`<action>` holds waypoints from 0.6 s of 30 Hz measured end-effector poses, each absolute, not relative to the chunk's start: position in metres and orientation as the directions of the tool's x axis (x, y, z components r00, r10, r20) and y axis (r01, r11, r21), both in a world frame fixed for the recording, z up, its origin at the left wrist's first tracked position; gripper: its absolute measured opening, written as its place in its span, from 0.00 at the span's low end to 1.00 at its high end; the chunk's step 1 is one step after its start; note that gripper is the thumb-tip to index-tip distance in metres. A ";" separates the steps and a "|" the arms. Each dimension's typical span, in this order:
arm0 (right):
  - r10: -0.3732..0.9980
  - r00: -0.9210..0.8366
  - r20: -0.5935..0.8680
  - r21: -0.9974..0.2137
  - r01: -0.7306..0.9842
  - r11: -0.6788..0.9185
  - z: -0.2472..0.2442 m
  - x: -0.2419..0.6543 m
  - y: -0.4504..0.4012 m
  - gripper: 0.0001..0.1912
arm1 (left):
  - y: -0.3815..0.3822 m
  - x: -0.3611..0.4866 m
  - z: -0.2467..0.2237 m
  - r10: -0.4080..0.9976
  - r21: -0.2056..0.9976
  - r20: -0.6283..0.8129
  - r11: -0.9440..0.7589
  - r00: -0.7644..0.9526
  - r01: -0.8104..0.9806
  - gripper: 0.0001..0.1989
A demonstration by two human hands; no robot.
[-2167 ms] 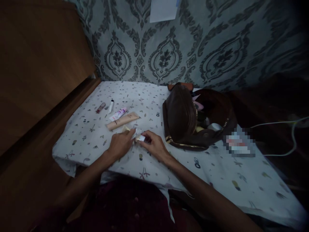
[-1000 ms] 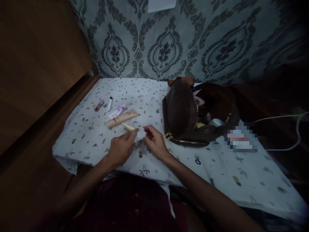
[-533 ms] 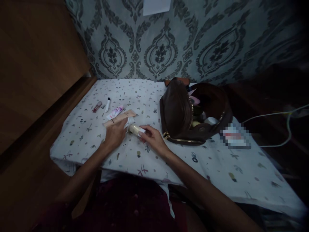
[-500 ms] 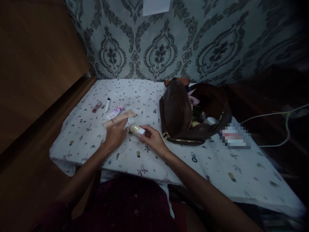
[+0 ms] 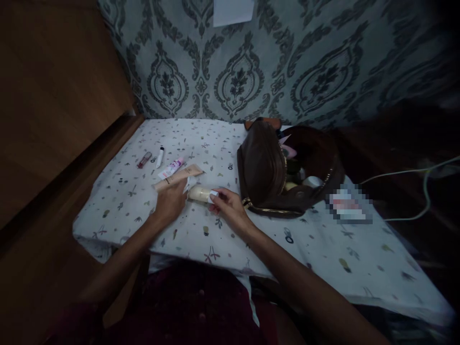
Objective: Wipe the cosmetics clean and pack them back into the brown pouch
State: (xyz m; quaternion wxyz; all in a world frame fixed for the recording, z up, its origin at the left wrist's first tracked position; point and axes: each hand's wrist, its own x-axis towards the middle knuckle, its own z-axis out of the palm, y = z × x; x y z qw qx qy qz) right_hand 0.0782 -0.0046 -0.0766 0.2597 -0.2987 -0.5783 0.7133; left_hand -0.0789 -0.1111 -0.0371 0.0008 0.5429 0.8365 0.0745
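Observation:
A small bottle [image 5: 200, 194] with pale yellow contents and a white cap lies nearly level above the cloth. My right hand [image 5: 228, 205] is closed on its capped end, thumb and fingers around the white cap. At the bottle's other end, my left hand [image 5: 171, 200] is closed on a crumpled white wipe [image 5: 191, 182], which touches the bottle or sits right beside it. Just beyond my left hand lie a beige tube [image 5: 185, 175] and a white-and-purple tube [image 5: 171, 167]. My left fingertips are partly hidden behind the hand.
A brown leather bag [image 5: 262, 167] stands unzipped to the right, with several containers inside. A slim white tube [image 5: 160, 157] and a reddish lip gloss tube [image 5: 144, 160] lie at the left. A pale cable [image 5: 402, 175] runs at the right, near a blurred-out item [image 5: 348, 205].
The bottle has turned to lie more level, and more of its body shows between my hands. My right hand has shifted very slightly; the things on the table stay put.

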 end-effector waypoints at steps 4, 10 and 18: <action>0.745 -0.654 -0.136 -0.966 -0.081 -0.247 -0.075 0.076 -0.004 0.21 | -0.120 -0.064 -0.041 0.930 0.115 0.089 0.346 -0.357 0.931 0.24; 0.668 -0.712 -0.216 -0.879 -0.155 -0.450 -0.073 0.078 -0.007 0.21 | -0.122 -0.052 -0.053 0.973 0.081 0.123 0.186 -0.195 0.979 0.29; 0.518 -0.822 -0.237 -0.744 -0.190 -0.641 -0.064 0.081 -0.013 0.27 | -0.120 -0.076 -0.054 0.709 0.614 0.491 0.131 -0.507 0.778 0.17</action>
